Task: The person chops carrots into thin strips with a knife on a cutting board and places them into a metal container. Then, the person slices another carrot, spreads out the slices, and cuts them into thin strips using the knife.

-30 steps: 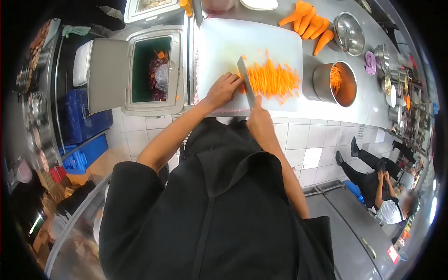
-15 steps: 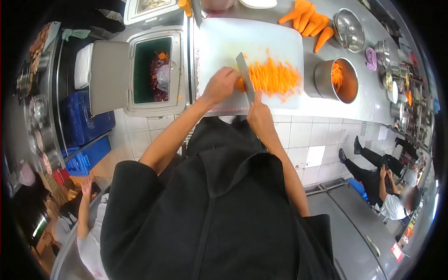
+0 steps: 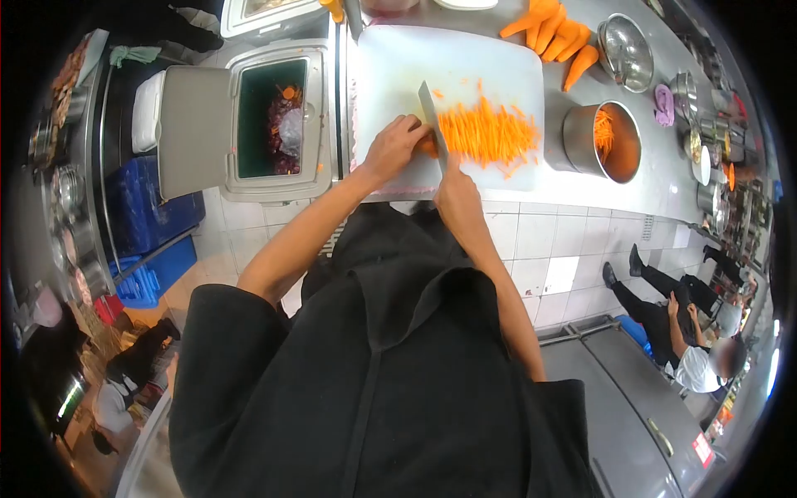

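Observation:
On the white cutting board [image 3: 398, 66], my left hand [image 3: 393, 151] is closed on a piece of carrot [image 3: 427, 146], mostly hidden under the fingers. My right hand [image 3: 457, 197] grips the handle of a kitchen knife [image 3: 429, 112]. The blade stands close against the carrot, just right of my left fingertips. To the right of the blade lies a heap of thin carrot strips [image 3: 486, 133], with a few loose bits around it.
Right of the board stand a metal pot [image 3: 581, 143] with carrot strips, whole peeled carrots [image 3: 567, 41] and metal bowls [image 3: 627, 54]. At left is an open bin [image 3: 320, 124] with scraps. A seated person [image 3: 697, 365] is at lower right, others at lower left.
The view has shifted slightly. Both hands and the knife keep nearly the same place at the carrot. A raised hand at lower left has dropped from sight.

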`<act>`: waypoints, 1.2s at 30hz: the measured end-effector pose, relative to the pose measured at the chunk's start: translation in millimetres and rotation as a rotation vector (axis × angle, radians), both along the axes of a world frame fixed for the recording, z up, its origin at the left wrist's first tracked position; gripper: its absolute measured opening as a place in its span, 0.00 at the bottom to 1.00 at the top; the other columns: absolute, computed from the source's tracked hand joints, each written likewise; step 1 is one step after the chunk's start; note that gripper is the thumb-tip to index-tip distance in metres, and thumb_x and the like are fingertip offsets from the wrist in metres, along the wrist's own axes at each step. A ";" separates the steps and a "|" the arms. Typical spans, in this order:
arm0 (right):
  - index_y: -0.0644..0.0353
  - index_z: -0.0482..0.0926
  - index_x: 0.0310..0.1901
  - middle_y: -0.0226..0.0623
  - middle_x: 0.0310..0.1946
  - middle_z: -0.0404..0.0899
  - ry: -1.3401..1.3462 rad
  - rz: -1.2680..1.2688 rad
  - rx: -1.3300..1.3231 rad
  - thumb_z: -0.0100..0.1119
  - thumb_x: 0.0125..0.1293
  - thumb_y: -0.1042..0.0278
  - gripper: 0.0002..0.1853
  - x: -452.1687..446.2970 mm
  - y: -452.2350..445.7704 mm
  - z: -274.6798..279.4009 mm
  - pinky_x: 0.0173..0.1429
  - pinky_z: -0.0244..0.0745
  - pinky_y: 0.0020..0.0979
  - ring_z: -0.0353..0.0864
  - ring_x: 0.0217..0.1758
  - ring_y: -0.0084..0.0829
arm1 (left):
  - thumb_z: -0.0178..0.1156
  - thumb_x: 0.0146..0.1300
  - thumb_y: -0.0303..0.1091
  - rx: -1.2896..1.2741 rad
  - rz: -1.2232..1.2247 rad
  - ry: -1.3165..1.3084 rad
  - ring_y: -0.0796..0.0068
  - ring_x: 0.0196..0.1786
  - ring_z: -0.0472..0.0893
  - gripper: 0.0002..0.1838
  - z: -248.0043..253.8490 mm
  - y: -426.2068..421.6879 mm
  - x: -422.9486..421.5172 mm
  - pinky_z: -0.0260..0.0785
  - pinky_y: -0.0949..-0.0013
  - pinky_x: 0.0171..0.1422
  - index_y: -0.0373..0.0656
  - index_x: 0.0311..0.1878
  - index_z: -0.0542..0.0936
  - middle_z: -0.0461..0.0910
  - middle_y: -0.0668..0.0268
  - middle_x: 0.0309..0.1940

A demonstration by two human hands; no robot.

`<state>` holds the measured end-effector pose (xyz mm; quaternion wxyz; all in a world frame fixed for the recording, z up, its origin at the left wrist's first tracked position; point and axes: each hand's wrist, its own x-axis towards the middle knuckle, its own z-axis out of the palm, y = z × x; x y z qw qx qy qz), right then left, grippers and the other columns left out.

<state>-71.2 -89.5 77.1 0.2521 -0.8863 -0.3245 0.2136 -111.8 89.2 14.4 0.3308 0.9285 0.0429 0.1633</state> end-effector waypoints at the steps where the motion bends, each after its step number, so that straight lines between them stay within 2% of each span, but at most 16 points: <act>1: 0.71 0.59 0.58 0.66 0.27 0.78 -0.029 0.012 -0.007 0.51 0.57 0.86 0.26 0.5 3.1 2.7 0.38 0.73 0.61 0.80 0.34 0.67 | 0.63 0.58 0.24 0.013 -0.007 0.021 0.57 0.49 0.79 0.17 0.6 0.3 -1.4 0.75 0.58 0.52 0.42 0.52 0.81 0.77 0.60 0.42; 4: 0.70 0.59 0.59 0.66 0.27 0.79 0.052 -0.031 -0.081 0.52 0.57 0.85 0.26 -8.5 -1.5 34.2 0.38 0.73 0.61 0.80 0.34 0.67 | 0.63 0.59 0.23 -0.003 -0.004 -0.005 0.57 0.49 0.79 0.17 -2.1 0.4 -2.8 0.75 0.59 0.52 0.42 0.53 0.80 0.77 0.61 0.42; 8: 0.69 0.59 0.57 0.66 0.27 0.78 0.001 -0.005 -0.016 0.51 0.58 0.85 0.24 -2.6 5.5 1.0 0.38 0.73 0.61 0.80 0.33 0.67 | 0.61 0.57 0.20 -0.019 -0.013 -0.054 0.57 0.49 0.79 0.18 -9.4 2.2 -3.9 0.75 0.59 0.52 0.41 0.53 0.80 0.77 0.60 0.43; 11: 0.69 0.60 0.55 0.65 0.26 0.78 0.039 -0.016 -0.018 0.51 0.58 0.85 0.22 -5.4 5.4 35.6 0.38 0.73 0.61 0.80 0.32 0.67 | 0.61 0.57 0.21 0.004 -0.019 -0.039 0.57 0.49 0.79 0.17 -8.8 2.9 -4.9 0.75 0.59 0.52 0.41 0.52 0.80 0.77 0.60 0.43; 14: 0.69 0.60 0.54 0.64 0.26 0.78 0.022 -0.019 0.032 0.51 0.58 0.85 0.22 -9.5 -2.2 -6.0 0.37 0.73 0.61 0.80 0.32 0.67 | 0.61 0.57 0.22 0.018 -0.012 -0.059 0.56 0.49 0.78 0.16 -15.5 2.6 -5.9 0.75 0.59 0.52 0.41 0.51 0.79 0.77 0.60 0.43; 20: 0.69 0.60 0.55 0.64 0.26 0.78 0.024 -0.022 -0.054 0.51 0.58 0.85 0.23 -12.4 -0.6 23.2 0.37 0.74 0.60 0.80 0.32 0.66 | 0.61 0.57 0.21 0.059 -0.016 -0.064 0.57 0.46 0.78 0.16 -15.3 7.0 -7.9 0.73 0.59 0.54 0.42 0.50 0.80 0.77 0.60 0.41; 23: 0.69 0.60 0.54 0.64 0.25 0.78 -0.009 0.009 -0.002 0.52 0.57 0.85 0.22 -7.8 3.8 1.7 0.37 0.75 0.59 0.80 0.31 0.65 | 0.61 0.56 0.21 0.033 -0.006 -0.039 0.57 0.45 0.78 0.18 -13.4 3.2 -12.6 0.72 0.59 0.54 0.42 0.51 0.81 0.77 0.60 0.41; 26: 0.70 0.60 0.55 0.64 0.25 0.78 0.036 0.005 -0.062 0.52 0.57 0.85 0.23 -7.3 5.0 34.5 0.36 0.74 0.59 0.80 0.31 0.65 | 0.62 0.56 0.22 0.024 -0.007 -0.071 0.57 0.45 0.79 0.18 -17.6 2.9 -13.6 0.73 0.59 0.52 0.42 0.51 0.81 0.78 0.60 0.41; 29: 0.71 0.61 0.54 0.64 0.25 0.78 -0.006 0.014 0.046 0.51 0.57 0.85 0.22 -12.0 -4.7 -12.6 0.36 0.74 0.59 0.80 0.30 0.65 | 0.62 0.55 0.22 0.021 0.010 -0.096 0.56 0.45 0.79 0.17 -13.9 6.6 -10.5 0.73 0.58 0.51 0.42 0.50 0.81 0.78 0.60 0.41; 32: 0.71 0.60 0.55 0.64 0.25 0.78 -0.020 0.030 -0.001 0.50 0.58 0.86 0.22 -2.3 9.7 13.6 0.36 0.74 0.60 0.80 0.31 0.65 | 0.62 0.54 0.21 0.038 0.011 -0.082 0.56 0.45 0.79 0.18 -19.7 5.0 -13.8 0.74 0.58 0.51 0.41 0.50 0.81 0.78 0.60 0.42; 36: 0.71 0.60 0.55 0.64 0.25 0.78 0.051 -0.012 -0.025 0.49 0.57 0.86 0.22 -9.6 3.2 16.6 0.36 0.74 0.60 0.80 0.31 0.65 | 0.61 0.54 0.20 0.050 0.026 -0.102 0.56 0.46 0.80 0.18 -17.7 5.4 -14.9 0.74 0.58 0.53 0.41 0.50 0.80 0.78 0.59 0.42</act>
